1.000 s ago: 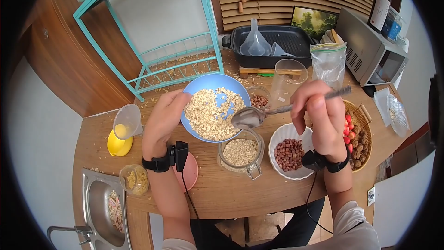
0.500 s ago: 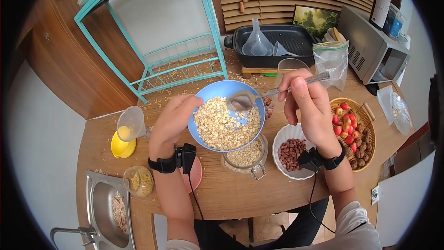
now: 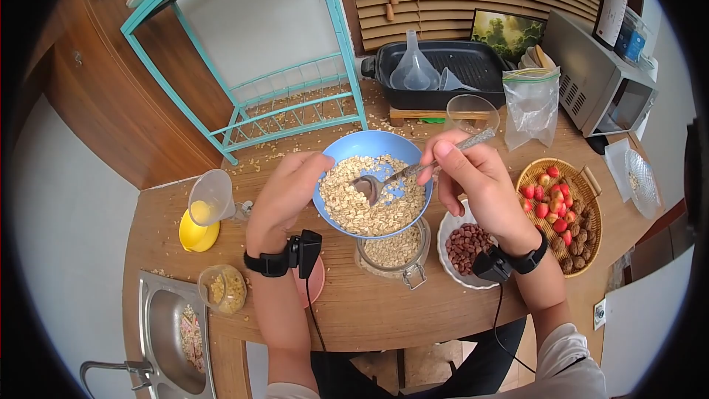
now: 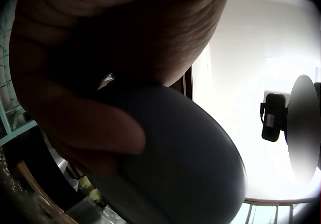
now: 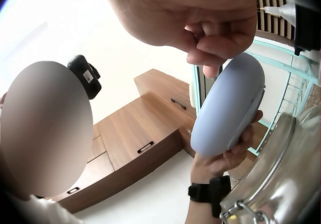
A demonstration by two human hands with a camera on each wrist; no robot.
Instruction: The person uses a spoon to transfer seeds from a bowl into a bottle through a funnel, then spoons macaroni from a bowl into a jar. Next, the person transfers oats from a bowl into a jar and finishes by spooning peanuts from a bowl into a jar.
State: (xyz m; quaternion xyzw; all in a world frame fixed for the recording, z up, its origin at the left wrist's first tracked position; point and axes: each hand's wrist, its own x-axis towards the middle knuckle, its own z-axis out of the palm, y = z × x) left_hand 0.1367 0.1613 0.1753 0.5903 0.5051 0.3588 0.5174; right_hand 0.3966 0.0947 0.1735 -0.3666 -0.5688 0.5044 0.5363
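My left hand (image 3: 284, 192) grips the left rim of a blue bowl (image 3: 369, 142), fingers underneath, as the left wrist view shows. Rolled oats (image 3: 347, 214) fill much of the bowl, with bare blue patches at the right. A metal spoon (image 3: 402, 175) is pinched in my right hand (image 3: 473, 181), its tip down among the oats. Beneath the bowl's front edge stands a clip-top glass jar (image 3: 425, 255), also holding oats. From below, the right wrist view shows the bowl's underside (image 5: 228, 108) held up above the jar's level.
A white fluted bowl of reddish nuts (image 3: 467, 247) sits right of the jar, partly under my right wrist. Farther right is a wicker basket (image 3: 591, 210) of red fruit and walnuts. A clear cup (image 3: 473, 113) and zip bag (image 3: 532, 107) stand behind. A pink dish (image 3: 316, 281) lies under my left forearm.
The bowl has moved right and slightly toward me, over the jar. The spoon has gone from above the bowl down into the oats, its handle now tilted more steeply.
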